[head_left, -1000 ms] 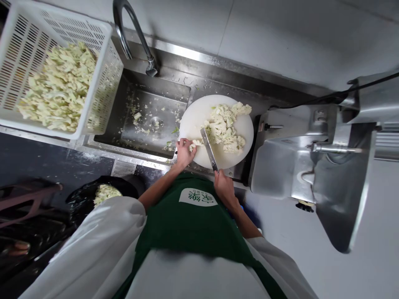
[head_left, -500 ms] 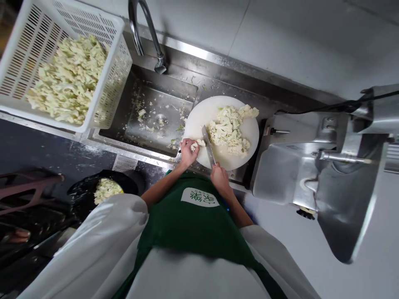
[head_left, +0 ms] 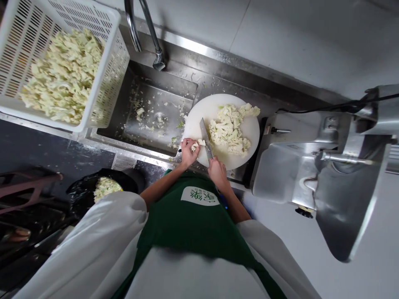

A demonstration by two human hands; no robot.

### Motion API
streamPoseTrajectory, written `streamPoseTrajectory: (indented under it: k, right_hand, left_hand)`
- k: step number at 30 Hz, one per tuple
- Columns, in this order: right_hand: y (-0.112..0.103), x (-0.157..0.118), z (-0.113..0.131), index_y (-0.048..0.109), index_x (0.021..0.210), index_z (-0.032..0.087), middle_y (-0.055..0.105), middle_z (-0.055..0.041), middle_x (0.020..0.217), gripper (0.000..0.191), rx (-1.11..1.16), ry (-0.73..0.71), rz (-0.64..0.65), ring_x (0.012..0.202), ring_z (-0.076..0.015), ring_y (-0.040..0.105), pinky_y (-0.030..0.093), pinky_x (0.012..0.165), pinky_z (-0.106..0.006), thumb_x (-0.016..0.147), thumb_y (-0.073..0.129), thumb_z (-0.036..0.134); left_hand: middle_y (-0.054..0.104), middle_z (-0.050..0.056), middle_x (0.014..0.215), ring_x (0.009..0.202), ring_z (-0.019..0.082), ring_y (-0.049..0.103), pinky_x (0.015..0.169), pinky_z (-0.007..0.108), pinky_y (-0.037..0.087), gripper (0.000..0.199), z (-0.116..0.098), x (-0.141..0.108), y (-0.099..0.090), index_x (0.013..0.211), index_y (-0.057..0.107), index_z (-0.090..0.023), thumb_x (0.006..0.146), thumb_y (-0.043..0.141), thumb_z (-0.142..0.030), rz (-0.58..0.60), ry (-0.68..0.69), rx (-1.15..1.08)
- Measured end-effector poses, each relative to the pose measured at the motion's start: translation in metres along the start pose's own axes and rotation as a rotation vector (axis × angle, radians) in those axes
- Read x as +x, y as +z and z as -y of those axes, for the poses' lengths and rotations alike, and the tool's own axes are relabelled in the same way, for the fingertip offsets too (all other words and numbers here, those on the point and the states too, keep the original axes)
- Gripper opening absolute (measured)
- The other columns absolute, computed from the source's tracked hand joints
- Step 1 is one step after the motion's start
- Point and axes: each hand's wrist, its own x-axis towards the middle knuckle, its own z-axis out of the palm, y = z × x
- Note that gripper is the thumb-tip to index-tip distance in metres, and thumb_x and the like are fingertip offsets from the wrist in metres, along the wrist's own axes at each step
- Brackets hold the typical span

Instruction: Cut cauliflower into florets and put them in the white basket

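Note:
My right hand [head_left: 217,170] is closed round the handle of a kitchen knife [head_left: 205,136], whose blade slants up and left over the board. At the left of the round white cutting board [head_left: 196,118], my left hand [head_left: 189,152] is closed on small cauliflower pieces [head_left: 195,146]. The blade stands just right of these pieces; whether it touches them I cannot tell. A pile of cauliflower [head_left: 230,128] covers the board's right half, beyond the knife.
A steel sink [head_left: 149,137] with scattered scraps and a faucet [head_left: 158,58] lies left of the board. Further left stands a white basket [head_left: 90,112] of cauliflower. A steel slicing machine [head_left: 280,166] is close on the right. A black-lined bin [head_left: 82,189] holds trimmings below.
My right hand and the knife have shifted slightly left and away from my body. My left hand stays on the cauliflower pieces. The view has shifted a little.

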Motion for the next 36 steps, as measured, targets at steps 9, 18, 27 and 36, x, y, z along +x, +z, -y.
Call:
streamPoseTrajectory:
  k: [9, 18, 27, 36]
  right_hand:
    - [0.003, 0.002, 0.019, 0.059, 0.122, 0.01, 0.075, -0.018, 0.101, 0.037, 0.021, -0.013, -0.048, 0.093, -0.0249, 0.073, 0.049, 0.08, -0.03, 0.109, 0.028, 0.026]
    - [-0.013, 0.002, -0.026, 0.063, 0.115, 0.013, 0.076, -0.0161, 0.099, 0.038, 0.176, -0.005, -0.147, 0.094, -0.0263, 0.071, 0.046, 0.08, -0.029, 0.107, 0.032, 0.035]
    - [-0.002, -0.034, -0.099, 0.064, 0.116, 0.009, 0.074, -0.0199, 0.098, 0.048, 0.375, 0.234, -0.411, 0.092, -0.0283, 0.069, 0.048, 0.077, -0.032, 0.103, 0.032, 0.043]
    - [0.033, -0.035, -0.114, 0.067, 0.102, 0.014, 0.074, -0.0163, 0.09, 0.05, 0.596, 0.213, -0.612, 0.082, -0.0267, 0.066, 0.049, 0.075, -0.036, 0.095, 0.041, 0.056]
  left_hand:
    - [0.061, 0.01, 0.108, 0.111, 0.029, 0.058, 0.105, 0.051, 0.042, 0.028, -0.001, 0.001, 0.003, 0.102, 0.071, -0.02, 0.095, 0.061, -0.045, -0.014, 0.003, 0.005]
    - [0.048, 0.016, 0.141, 0.133, 0.037, 0.043, 0.11, 0.056, 0.037, 0.054, -0.015, 0.002, 0.008, 0.139, 0.057, -0.023, 0.091, 0.065, -0.046, 0.025, 0.063, 0.052]
    - [0.059, 0.016, 0.131, 0.123, 0.041, 0.044, 0.097, 0.06, 0.044, 0.034, -0.029, 0.025, 0.049, 0.115, 0.071, -0.024, 0.087, 0.071, -0.043, 0.145, 0.177, 0.17]
    - [0.068, 0.012, 0.118, 0.114, 0.03, 0.054, 0.086, 0.04, 0.05, 0.02, -0.001, 0.015, 0.046, 0.108, 0.075, -0.025, 0.093, 0.065, -0.033, 0.151, 0.408, 0.146]
